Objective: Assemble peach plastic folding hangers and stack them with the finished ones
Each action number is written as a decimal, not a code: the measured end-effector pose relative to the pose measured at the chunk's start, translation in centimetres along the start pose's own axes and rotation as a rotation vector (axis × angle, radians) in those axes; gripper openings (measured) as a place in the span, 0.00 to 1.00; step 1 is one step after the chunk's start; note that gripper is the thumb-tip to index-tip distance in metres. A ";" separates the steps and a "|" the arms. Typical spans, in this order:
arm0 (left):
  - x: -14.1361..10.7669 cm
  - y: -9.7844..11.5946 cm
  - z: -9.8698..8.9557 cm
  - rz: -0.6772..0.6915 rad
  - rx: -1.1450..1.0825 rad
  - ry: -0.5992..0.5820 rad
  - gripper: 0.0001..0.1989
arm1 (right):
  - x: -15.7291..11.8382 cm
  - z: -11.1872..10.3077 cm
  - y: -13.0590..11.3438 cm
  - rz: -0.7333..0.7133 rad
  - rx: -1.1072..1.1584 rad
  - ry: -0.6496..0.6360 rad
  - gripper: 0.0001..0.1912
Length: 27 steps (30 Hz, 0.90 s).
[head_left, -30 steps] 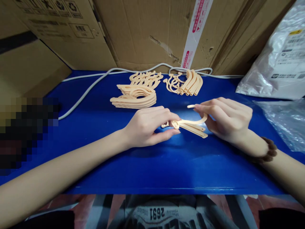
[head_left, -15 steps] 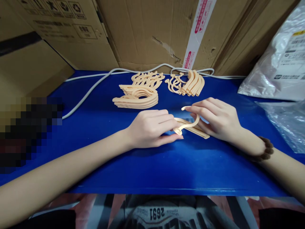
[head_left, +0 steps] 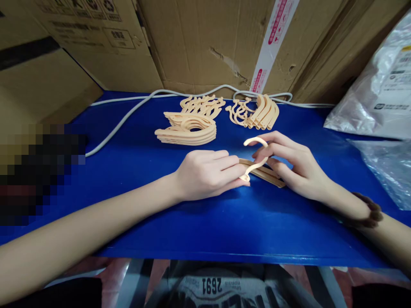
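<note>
A cream plastic hanger hook (head_left: 260,162) stands up between my hands, its curved end pointing left and its wider base low down. My left hand (head_left: 212,173) is closed, with thumb and fingers pinching that base. Beneath the hook, a long cream hanger arm piece (head_left: 268,176) slants down to the right, its left end hidden by my left fingers. My right hand (head_left: 295,162) bends its fingers around the hook's upper curve, fingertips behind it and thumb close to its stem. Exact contact at the right fingertips is partly hidden.
Behind my hands lie stacked cream hanger pieces (head_left: 189,136), loose hooks (head_left: 203,105), smaller hooks (head_left: 236,114) and curved arm pieces (head_left: 266,113). A white cable (head_left: 128,112) runs along the back. Cardboard boxes (head_left: 205,38) border the blue table (head_left: 205,231); plastic bags (head_left: 369,100) lie right.
The hook has tilted more upright, its curved end rising. My right hand has shifted slightly right, its fingers spreading somewhat around the hook. My left hand keeps its pinch.
</note>
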<state>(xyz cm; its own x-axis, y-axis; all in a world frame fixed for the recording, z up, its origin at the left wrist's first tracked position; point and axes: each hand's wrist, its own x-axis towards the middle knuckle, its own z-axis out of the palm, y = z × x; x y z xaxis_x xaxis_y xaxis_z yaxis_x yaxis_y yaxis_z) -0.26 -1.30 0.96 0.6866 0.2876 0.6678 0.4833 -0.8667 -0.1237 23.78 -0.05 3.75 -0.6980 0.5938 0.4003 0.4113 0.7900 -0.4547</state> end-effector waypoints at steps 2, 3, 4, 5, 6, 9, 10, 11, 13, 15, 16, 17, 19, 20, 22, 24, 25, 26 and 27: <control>0.0 -0.1 0.1 -0.016 0.002 0.009 0.16 | 0.1 0.0 0.0 0.028 0.070 -0.023 0.10; 0.0 -0.1 0.1 -0.022 0.004 0.010 0.16 | 0.2 0.1 0.0 0.042 0.105 -0.035 0.09; 0.0 -0.1 0.2 -0.025 0.006 0.011 0.16 | 0.2 0.2 0.0 0.058 0.138 -0.052 0.07; 0.0 -0.1 0.2 -0.025 0.007 0.011 0.16 | 0.3 0.2 0.0 0.072 0.166 -0.070 0.06; 0.0 -0.1 0.2 -0.022 0.008 0.009 0.16 | 0.3 0.3 0.0 0.086 0.187 -0.088 0.05; -0.1 -0.1 0.4 -0.028 0.010 -0.007 0.15 | 0.4 0.6 0.2 0.111 0.195 -0.109 0.05; -0.2 -0.2 0.4 -0.038 0.009 -0.019 0.15 | 0.3 0.6 0.3 0.115 0.190 -0.105 0.05; -0.2 -0.2 0.5 -0.053 0.006 -0.034 0.15 | 0.3 0.7 0.4 0.119 0.191 -0.096 0.06; -0.3 -0.4 0.6 -0.087 -0.006 -0.070 0.15 | 0.1 0.8 0.7 0.140 0.210 -0.082 0.07; -0.3 -0.6 0.7 -0.111 -0.024 -0.140 0.16 | 0.0 0.9 1.1 0.187 0.243 -0.071 0.07; -0.3 -0.7 0.8 -0.117 -0.034 -0.185 0.16 | -0.1 0.9 1.2 0.221 0.260 -0.064 0.08; -0.3 -0.8 0.8 -0.118 -0.046 -0.228 0.17 | -0.1 1.0 1.4 0.256 0.277 -0.054 0.08; -0.3 -1.1 0.9 -0.120 -0.067 -0.298 0.16 | -0.1 1.1 1.6 0.318 0.312 -0.032 0.09; -0.3 -1.1 0.9 -0.123 -0.075 -0.318 0.15 | -0.1 1.1 1.7 0.341 0.328 -0.023 0.10; -0.3 -1.2 0.9 -0.132 -0.080 -0.340 0.13 | 0.0 1.2 1.8 0.373 0.359 -0.015 0.11; -0.3 -1.2 0.9 -0.137 -0.082 -0.350 0.12 | 0.0 1.3 1.8 0.399 0.386 -0.008 0.12; -0.4 -1.2 0.9 -0.137 -0.085 -0.351 0.11 | 0.0 1.3 1.7 0.412 0.402 -0.003 0.12; -0.4 -1.2 0.9 -0.134 -0.087 -0.349 0.11 | 0.1 1.3 1.7 0.428 0.423 0.005 0.12; -0.4 -1.1 0.9 -0.130 -0.088 -0.342 0.11 | 0.1 1.3 1.7 0.445 0.448 0.014 0.12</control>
<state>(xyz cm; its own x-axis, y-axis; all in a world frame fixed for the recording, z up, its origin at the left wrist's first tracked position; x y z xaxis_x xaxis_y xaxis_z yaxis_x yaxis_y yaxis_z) -0.60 -0.07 0.20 0.7718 0.5038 0.3881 0.5396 -0.8417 0.0195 23.66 1.14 2.01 -0.5076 0.8551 0.1054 0.3729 0.3284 -0.8678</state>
